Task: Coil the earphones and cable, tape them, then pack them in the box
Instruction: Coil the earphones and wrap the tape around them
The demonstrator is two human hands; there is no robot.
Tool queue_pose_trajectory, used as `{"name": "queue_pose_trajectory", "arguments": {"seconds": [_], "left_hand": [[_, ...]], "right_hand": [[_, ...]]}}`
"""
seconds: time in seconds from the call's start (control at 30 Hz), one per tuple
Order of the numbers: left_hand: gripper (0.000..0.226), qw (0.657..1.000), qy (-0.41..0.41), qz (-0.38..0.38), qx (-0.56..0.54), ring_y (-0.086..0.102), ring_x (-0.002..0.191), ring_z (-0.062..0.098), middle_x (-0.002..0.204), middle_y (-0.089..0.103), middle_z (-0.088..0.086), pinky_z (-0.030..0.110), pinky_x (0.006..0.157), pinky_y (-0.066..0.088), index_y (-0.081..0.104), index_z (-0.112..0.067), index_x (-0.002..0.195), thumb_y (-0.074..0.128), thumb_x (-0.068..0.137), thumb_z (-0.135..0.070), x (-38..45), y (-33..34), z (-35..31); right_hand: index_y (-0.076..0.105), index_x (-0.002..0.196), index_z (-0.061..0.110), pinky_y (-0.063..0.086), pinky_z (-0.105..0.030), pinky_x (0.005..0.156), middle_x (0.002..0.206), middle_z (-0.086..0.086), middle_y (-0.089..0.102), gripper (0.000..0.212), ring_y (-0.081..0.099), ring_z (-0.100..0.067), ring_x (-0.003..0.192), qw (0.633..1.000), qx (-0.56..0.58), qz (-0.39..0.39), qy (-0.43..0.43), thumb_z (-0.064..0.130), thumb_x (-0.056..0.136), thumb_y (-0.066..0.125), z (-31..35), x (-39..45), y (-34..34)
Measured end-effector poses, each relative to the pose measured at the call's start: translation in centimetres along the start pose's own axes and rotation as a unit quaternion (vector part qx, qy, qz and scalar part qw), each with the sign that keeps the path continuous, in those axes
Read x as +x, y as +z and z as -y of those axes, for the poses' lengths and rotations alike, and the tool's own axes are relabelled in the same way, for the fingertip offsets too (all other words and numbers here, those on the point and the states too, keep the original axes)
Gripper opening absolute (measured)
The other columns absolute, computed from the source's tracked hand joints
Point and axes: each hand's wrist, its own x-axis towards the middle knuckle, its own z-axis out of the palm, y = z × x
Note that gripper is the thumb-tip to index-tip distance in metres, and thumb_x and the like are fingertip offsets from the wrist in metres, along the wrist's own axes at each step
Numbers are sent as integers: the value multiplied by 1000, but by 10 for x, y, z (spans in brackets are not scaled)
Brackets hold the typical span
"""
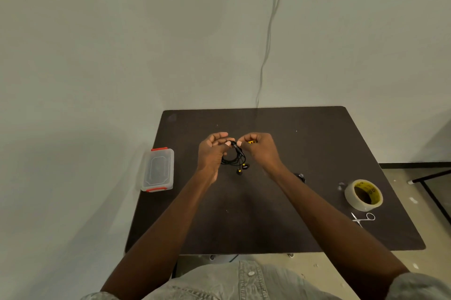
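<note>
Black earphones (234, 157) with yellow-marked buds hang as a small coil above the middle of the dark table (268, 214). My left hand (211, 153) pinches the top of the coil between thumb and fingers. My right hand (258, 147) pinches the same spot from the right, with something yellow showing under its fingers. The two buds dangle below the coil. A clear plastic box (158, 169) with red clips sits shut at the table's left edge. A roll of clear tape (363, 195) with a yellow core lies at the right.
Small metal scissors (363, 218) lie near the table's right front edge, just below the tape. A small dark object (300, 176) peeks out behind my right forearm. A white wall with a hanging cord stands behind the table.
</note>
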Motion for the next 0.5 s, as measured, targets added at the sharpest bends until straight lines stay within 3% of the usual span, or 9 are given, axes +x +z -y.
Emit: {"name": "queue_pose_trajectory", "arguments": {"seconds": [0.2,0.37,0.5], "left_hand": [[26,999,6,-8,35,61,76,8,86,74,-1,23,64,43,62,-12,104,68,81,0,2,1,2],[25,998,25,9,53,63,80,7,87,73,-5,23,67,46,62,-14,105,65,84,0,1,1,1],[25,998,35,24,54,65,85,7,89,74,-5,22,71,47,62,-15,106,63,86,0,1,1,4]], "right_hand": [[67,85,12,44,-17,67,87,3,66,10,59,-7,79,989,-125,8,-83,6,89,60,-3,-1,3],[60,87,9,38,-15,55,78,1,61,12,50,-6,63,990,-116,14,-76,3,93,52,-3,-1,5],[61,87,9,38,-11,54,76,5,58,11,49,-3,63,995,-98,0,-36,4,92,53,-4,4,5]]}}
